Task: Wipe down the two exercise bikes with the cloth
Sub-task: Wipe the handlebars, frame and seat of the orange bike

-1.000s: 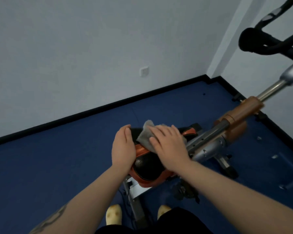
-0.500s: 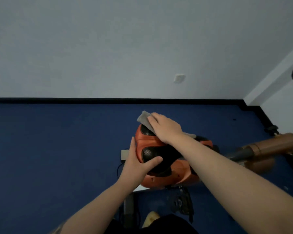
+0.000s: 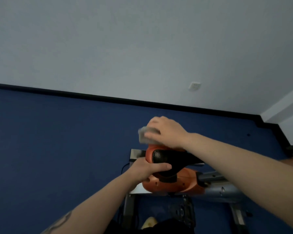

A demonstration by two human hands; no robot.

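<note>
- Right hand over the far, wide end of the saddle, fingers curled on the grey cloth; blurred, so probably pressing it to the orange rim rather than lifting it.
- Left hand clamped on the near-left edge of the saddle, thumb across the black pad.
- Saddle's long axis running left to right, nose toward the grey post at right.
- Cloth at the far-left end; unwiped length lying rightward and nearer, closest to the right hand.
</note>
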